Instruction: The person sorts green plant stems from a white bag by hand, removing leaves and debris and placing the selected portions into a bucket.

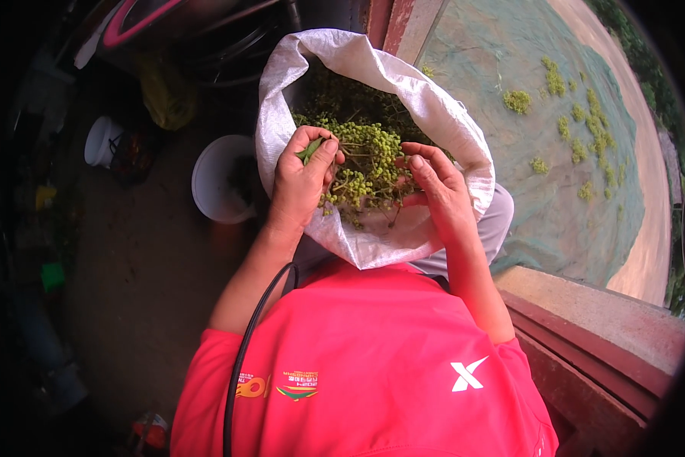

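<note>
A white woven sack (470,145) stands in front of me with its mouth rolled wide. Inside it lie many clusters of small green berries on thin stems. Over the opening I hold a berry cluster (369,156) between both hands. My left hand (300,171) is closed, thumb against the fingers, on the cluster's stems and a green leaf (310,150). At the cluster's other side, my right hand (441,186) has its thumb and curled fingers closed on the edge sprigs. The lower fingers of both hands are partly hidden.
A white bucket (203,183) stands left of the sack, with a smaller white bucket (99,142) beyond it. At right, past a raised sill (586,305), more berry clusters (598,126) lie on a green net (540,206). A black cable (240,358) runs by my left arm.
</note>
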Tool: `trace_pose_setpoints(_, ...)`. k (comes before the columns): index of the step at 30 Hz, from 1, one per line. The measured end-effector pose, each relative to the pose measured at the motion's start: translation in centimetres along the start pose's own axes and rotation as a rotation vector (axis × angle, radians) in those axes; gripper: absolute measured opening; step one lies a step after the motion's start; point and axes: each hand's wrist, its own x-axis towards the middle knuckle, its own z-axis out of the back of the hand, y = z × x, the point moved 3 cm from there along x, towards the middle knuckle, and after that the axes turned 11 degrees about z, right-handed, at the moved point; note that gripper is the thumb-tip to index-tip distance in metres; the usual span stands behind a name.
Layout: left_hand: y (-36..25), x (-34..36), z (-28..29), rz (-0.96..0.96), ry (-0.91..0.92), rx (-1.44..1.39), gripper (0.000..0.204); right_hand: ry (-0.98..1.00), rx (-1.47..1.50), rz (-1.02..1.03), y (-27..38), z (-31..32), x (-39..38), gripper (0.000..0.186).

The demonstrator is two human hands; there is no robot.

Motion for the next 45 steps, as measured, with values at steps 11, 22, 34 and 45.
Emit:
trace_pose_setpoints(11, 0.1, -1.5, -2.3, -0.703, -0.027, 0.606, 0.007, 0.095, -0.862, 0.645, 3.2, -2.2, -0.5, 0.053)
trace_pose_setpoints(22, 0.5, -1.2, -2.1, -0.223, 0.033, 0.393, 0.011, 0.012, -0.552, 0.62, 0.1, -0.9, -0.5, 0.021)
trace_pose_setpoints(34, 0.1, -1.5, -3.8, -0.645, 0.095, 0.807, 0.036, 0.046, -0.485, 0.717, -0.3, -0.5, -0.7, 0.021)
trace_pose_setpoints(45, 0.0, -1.5, -4.0, -0.752, 0.064, 0.831, 0.03, 0.027, -0.287, 0.646, -1.6, 0.4, -0.7, 0.016)
